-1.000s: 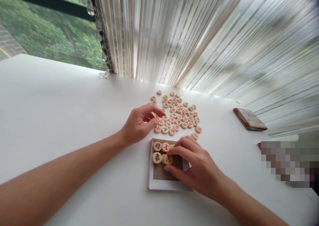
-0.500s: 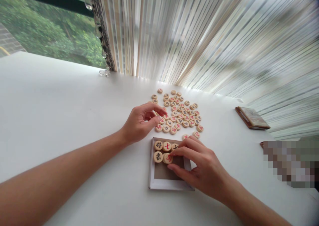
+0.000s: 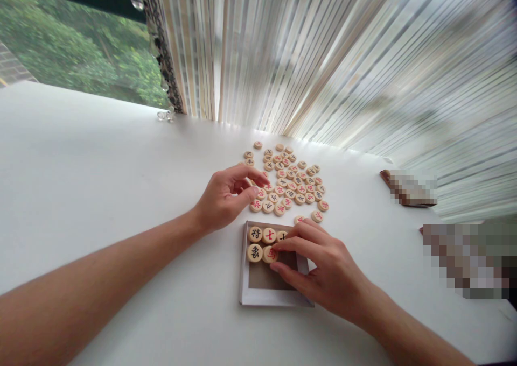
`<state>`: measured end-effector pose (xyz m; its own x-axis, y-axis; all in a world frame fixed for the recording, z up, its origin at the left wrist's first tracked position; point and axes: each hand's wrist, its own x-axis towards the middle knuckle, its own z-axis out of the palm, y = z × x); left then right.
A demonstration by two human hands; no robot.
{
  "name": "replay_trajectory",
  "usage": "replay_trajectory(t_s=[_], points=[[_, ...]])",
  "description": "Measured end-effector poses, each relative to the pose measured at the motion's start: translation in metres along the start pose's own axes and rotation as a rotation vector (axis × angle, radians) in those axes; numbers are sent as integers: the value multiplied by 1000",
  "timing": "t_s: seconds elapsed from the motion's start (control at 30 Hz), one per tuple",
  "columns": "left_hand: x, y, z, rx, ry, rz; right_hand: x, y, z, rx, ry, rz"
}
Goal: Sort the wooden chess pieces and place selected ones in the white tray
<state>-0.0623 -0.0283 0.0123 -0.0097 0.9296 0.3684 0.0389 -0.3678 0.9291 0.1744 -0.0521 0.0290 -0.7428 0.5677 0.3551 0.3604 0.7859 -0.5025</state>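
A shallow open box (image 3: 278, 298) holds round wooden Chinese chess pieces along its far side, among them a black-marked piece (image 3: 254, 253) at the left. My right hand (image 3: 323, 264) reaches over the box's right side, thumb and fingers closed on a red-marked Chinese chess piece (image 3: 270, 254) beside it. This piece is low in the box; its right edge is behind my fingertips. Over the left edge of the loose pieces (image 3: 300, 198) is my left hand (image 3: 230, 196), thumb and forefinger curved and apart. Nothing shows between them, though a red-marked piece lies right by the thumb tip.
Several loose pieces with red or black characters spread over the white table (image 3: 121, 172) beyond the box. A string curtain (image 3: 258, 54) hangs along the far edge. To the right lie a brown box-like object (image 3: 398, 189), partly blurred, and another blurred item (image 3: 456, 258).
The red-marked piece under my right fingers has shifted slightly and sits more squarely beside the black-marked one. My left hand keeps its pose. The whole view has moved a little.
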Motion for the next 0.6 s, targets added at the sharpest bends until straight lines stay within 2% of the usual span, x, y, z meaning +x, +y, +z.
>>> replay_trajectory(t_s=[0.37,0.6], points=[[0,-1,-1,-17,-3,1,0,-1,-3,3,32,0],[-1,1,-2,-35,20,-16,0,16,-17,0,184,57]])
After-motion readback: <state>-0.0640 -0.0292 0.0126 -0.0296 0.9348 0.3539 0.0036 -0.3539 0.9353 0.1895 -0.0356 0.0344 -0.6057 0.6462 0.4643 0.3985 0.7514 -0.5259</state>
